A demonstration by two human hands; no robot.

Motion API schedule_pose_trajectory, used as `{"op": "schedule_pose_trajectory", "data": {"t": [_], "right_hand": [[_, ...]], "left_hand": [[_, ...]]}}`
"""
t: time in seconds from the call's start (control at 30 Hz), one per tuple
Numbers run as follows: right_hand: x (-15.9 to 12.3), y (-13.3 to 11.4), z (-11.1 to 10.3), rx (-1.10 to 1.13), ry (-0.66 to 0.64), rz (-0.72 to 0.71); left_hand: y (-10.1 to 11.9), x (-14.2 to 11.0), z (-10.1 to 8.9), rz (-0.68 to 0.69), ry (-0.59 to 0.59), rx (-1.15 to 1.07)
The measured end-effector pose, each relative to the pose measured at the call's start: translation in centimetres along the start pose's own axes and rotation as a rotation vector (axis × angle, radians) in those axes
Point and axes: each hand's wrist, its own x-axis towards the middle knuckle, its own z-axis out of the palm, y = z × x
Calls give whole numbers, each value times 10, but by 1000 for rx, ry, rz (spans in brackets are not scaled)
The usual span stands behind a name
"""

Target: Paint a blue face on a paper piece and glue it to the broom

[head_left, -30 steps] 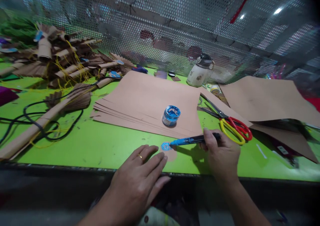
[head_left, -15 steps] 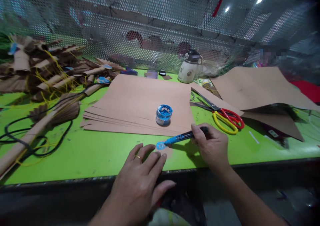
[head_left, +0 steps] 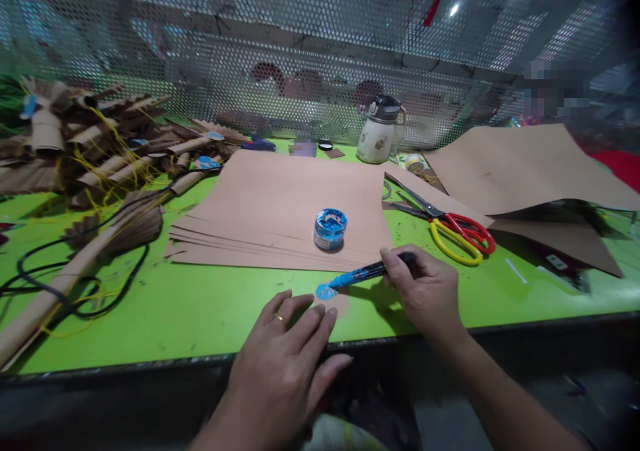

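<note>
My right hand (head_left: 425, 290) is closed round a paint-smeared blue and black brush (head_left: 367, 274), its tip on a blue painted patch of a small brown paper cutout (head_left: 336, 300) near the green table's front edge. My left hand (head_left: 285, 351), a ring on one finger, lies flat with fingers stretched out, fingertips pressing on that cutout. A small open pot of blue paint (head_left: 330, 228) stands on a stack of brown paper sheets (head_left: 280, 204) just behind the brush.
Red and yellow scissors (head_left: 453, 230) lie right of the stack. More brown sheets (head_left: 525, 171) are at the right. A white jar (head_left: 380, 138) stands at the back by a perforated metal screen (head_left: 320, 51). Folded paper fans and yellow string (head_left: 100, 151) and a black cable (head_left: 75, 271) fill the left.
The view has shifted slightly. Both hands stay at the cutout, the brush tip working on the blue patch with only small movement.
</note>
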Motion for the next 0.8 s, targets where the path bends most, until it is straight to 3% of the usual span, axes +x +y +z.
{"op": "schedule_pose_trajectory", "data": {"t": [0.8], "right_hand": [[-1,-1,-1,-10,29,6]], "left_hand": [[-1,-1,0,0,-32,0]]}}
